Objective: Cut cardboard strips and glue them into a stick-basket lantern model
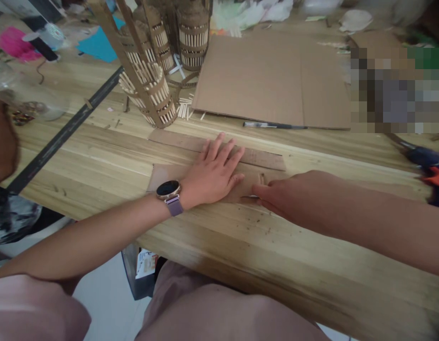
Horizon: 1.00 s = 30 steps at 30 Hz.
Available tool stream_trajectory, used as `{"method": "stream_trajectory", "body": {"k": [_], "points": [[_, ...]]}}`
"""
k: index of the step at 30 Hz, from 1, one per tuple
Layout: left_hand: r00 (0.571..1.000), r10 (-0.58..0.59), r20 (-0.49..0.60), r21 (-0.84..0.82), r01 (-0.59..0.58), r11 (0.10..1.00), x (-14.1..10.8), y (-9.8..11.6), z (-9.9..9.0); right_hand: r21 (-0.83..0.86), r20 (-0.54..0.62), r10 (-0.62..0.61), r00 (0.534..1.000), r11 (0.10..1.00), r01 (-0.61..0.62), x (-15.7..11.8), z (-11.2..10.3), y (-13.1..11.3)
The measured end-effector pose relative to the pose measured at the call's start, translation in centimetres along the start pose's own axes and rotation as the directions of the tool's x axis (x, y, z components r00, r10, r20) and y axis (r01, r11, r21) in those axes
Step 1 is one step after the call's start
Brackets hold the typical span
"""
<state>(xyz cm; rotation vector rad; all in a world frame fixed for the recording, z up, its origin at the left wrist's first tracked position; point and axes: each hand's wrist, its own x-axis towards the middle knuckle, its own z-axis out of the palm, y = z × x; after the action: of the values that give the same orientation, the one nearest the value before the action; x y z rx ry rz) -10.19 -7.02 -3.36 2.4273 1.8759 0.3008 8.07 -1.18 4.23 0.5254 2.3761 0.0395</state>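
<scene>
My left hand (215, 173) lies flat with its fingers spread, pressing on a cardboard piece (162, 177) near the table's front edge. Its fingertips reach over a longer cardboard strip (265, 158) just behind. At the right end of the nearer piece, my right hand (279, 192) is closed around a thin blade (251, 196). Only a sliver of that blade shows beneath the fingers, so its handle is hidden. A small slot-like mark (261, 178) shows in the cardboard beside my right fingertips.
Behind the strips lie a large cardboard sheet (255, 76) and a pen (274, 125). Round cardboard-and-stick structures (159, 97) stand at the back left near loose sticks (184, 109). A long dark ruler (70, 123) crosses the left side. A blue glue gun (427, 163) sits right.
</scene>
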Motion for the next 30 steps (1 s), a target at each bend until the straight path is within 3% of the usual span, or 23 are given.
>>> {"method": "stream_trajectory", "body": {"k": [6,10,14,19,30], "points": [[1.0,0.016,-0.021,-0.009,-0.016,1.0,-0.1,-0.1,0.1,-0.046,-0.009,-0.048,0.999,0.998,0.048,-0.5,-1.3,-0.4],[1.0,0.028,-0.013,-0.006,-0.028,1.0,-0.1,-0.3,0.1,-0.071,-0.105,-0.09,0.99,0.994,0.083,-0.5,-0.4,-0.1],[0.999,0.043,-0.02,-0.004,-0.043,0.999,-0.2,-0.4,0.2,-0.089,-0.116,-0.107,0.987,0.991,0.097,-0.2,0.0,0.2],[0.999,0.046,-0.017,-0.017,-0.046,0.999,-0.2,-0.3,0.1,-0.058,0.06,-0.052,0.997,0.997,0.056,-0.1,-0.7,0.5],[0.998,0.054,-0.013,-0.021,-0.054,0.998,-0.3,-0.4,0.0,0.045,0.13,-0.024,0.991,0.999,0.018,-0.6,-0.4,1.8]]}}
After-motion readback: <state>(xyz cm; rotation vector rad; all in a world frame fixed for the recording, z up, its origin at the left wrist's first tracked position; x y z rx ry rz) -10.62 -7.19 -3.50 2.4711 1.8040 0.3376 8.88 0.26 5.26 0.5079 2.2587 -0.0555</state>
